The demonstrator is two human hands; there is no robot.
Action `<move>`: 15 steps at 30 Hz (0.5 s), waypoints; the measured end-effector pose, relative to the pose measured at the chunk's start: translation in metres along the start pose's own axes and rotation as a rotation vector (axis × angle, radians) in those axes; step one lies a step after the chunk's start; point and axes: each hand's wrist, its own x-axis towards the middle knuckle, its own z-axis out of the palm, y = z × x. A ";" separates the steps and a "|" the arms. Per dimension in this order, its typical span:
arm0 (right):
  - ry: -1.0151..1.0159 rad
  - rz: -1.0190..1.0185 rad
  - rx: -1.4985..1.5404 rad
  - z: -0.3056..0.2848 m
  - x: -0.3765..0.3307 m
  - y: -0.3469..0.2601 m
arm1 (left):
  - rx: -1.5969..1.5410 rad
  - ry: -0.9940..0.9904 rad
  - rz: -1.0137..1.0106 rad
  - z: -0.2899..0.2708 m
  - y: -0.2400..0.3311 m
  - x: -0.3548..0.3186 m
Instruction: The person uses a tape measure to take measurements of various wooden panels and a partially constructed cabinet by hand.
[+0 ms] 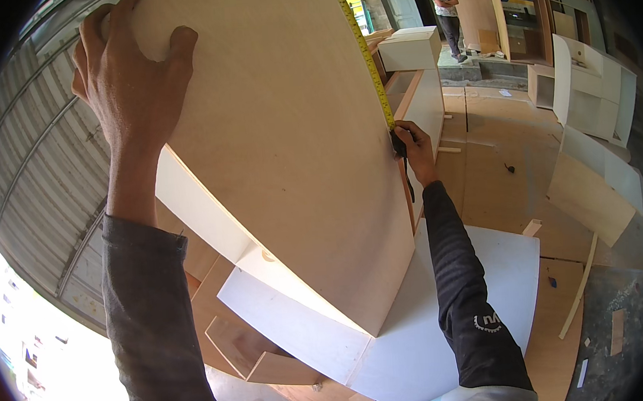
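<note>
A large plain wooden panel (281, 151) stands tilted in front of me, with a white side board (198, 201) behind its left edge. High on its upper left, my left hand (133, 72) rests against the panel, thumb spread from the fingers. My right hand (416, 145) grips a small black tape measure (398, 144) at the panel's right edge. From it a yellow tape blade (368, 59) runs up along that edge and out of view at the top. The panel's lower corner meets a white board (449, 318).
An open wooden cabinet frame (415, 104) lies just beyond the right edge. White cabinet units (589, 88) and a leaning board (589, 185) stand at right. A person (446, 13) stands far back. A wooden strip (577, 287) lies on the floor; corrugated metal (28, 161) is at left.
</note>
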 end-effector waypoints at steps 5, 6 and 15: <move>0.000 -0.015 0.015 0.003 0.000 -0.001 | -0.017 0.003 -0.004 0.000 -0.001 -0.001; 0.002 -0.013 0.016 0.002 0.000 0.000 | -0.019 0.005 -0.004 0.001 0.000 -0.002; -0.008 -0.024 -0.033 0.002 0.003 0.003 | -0.023 -0.046 -0.053 -0.009 0.007 0.001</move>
